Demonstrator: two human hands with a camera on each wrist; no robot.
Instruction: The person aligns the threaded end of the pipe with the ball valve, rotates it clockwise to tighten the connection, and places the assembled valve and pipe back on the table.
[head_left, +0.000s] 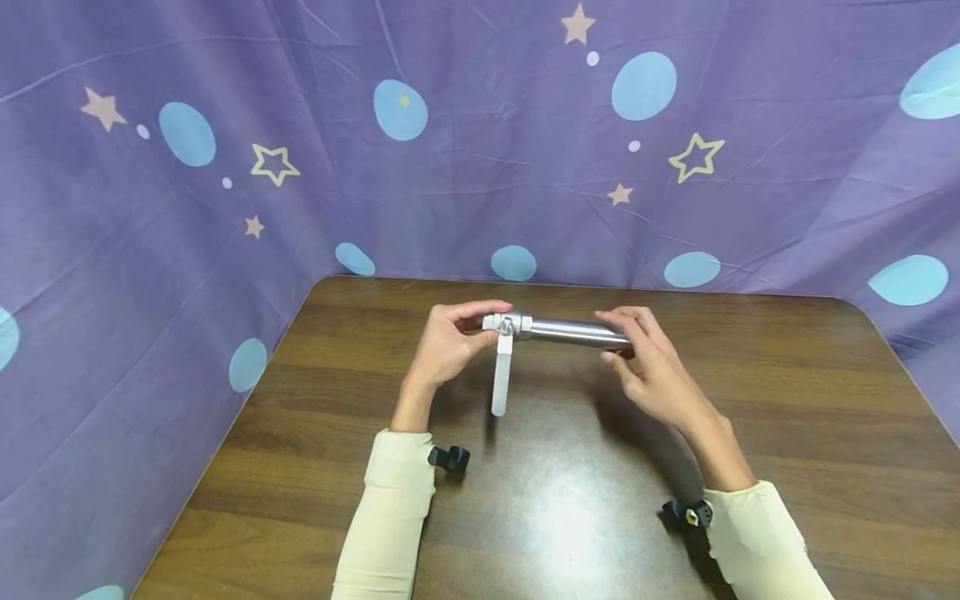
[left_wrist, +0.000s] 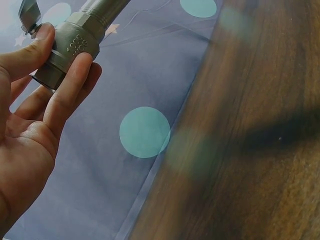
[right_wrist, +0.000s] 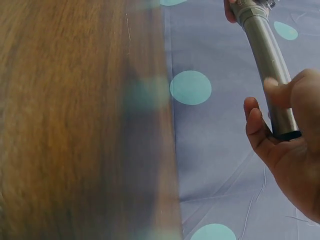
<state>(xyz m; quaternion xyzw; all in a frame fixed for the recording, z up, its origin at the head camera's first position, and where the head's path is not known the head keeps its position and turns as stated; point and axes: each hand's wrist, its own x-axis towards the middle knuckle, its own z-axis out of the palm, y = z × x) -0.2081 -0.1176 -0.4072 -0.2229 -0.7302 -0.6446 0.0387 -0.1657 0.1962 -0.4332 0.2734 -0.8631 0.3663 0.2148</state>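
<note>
A silvery metal ball valve (head_left: 513,324) is joined to one end of a straight metal pipe (head_left: 573,331), and both are held level above the table. The valve's long lever handle (head_left: 501,383) points towards the near side. My left hand (head_left: 444,346) pinches the valve's free end between thumb and fingers. In the left wrist view, raised marks show on the valve body (left_wrist: 77,44). My right hand (head_left: 654,375) holds the pipe's far right end, its thumb against the tube (right_wrist: 265,50) and its fingers behind it. The palm hides part of that end.
Below lies a brown wooden table (head_left: 300,467) with a bright glare spot near the middle. A purple patterned curtain (head_left: 480,167) hangs along its back and left edges. Black wrist straps (head_left: 450,459) sit at both pale sleeves (head_left: 386,525).
</note>
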